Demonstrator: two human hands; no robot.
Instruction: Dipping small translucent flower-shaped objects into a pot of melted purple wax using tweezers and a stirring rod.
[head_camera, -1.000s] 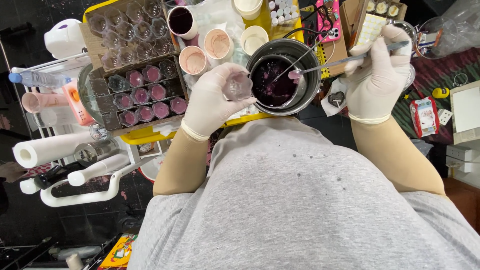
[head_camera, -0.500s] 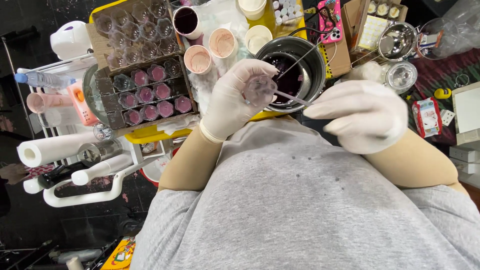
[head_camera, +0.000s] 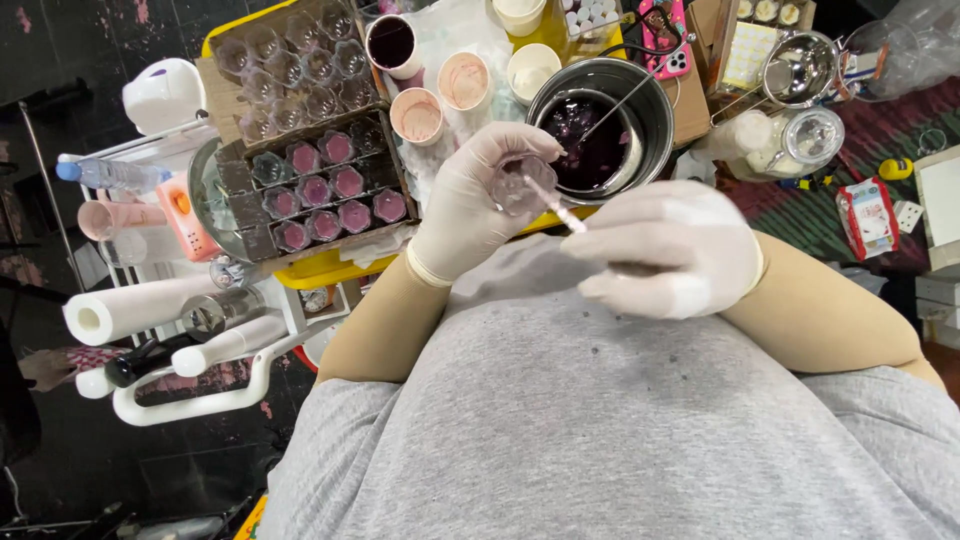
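Cup (head_camera: 517, 183): small clear one, being held in front of the chest, near the pot (head_camera: 598, 128).
Left hand (head_camera: 478, 205): gloved, gripping the cup.
Right hand (head_camera: 668, 250): gloved, pinching a thin stick (head_camera: 553, 202) that is reaching into the cup.
Pot: holding dark purple liquid.

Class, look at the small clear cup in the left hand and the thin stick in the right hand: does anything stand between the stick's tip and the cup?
Nothing visible does. The left hand holds the clear cup, and the stick from the right hand already reaches it.
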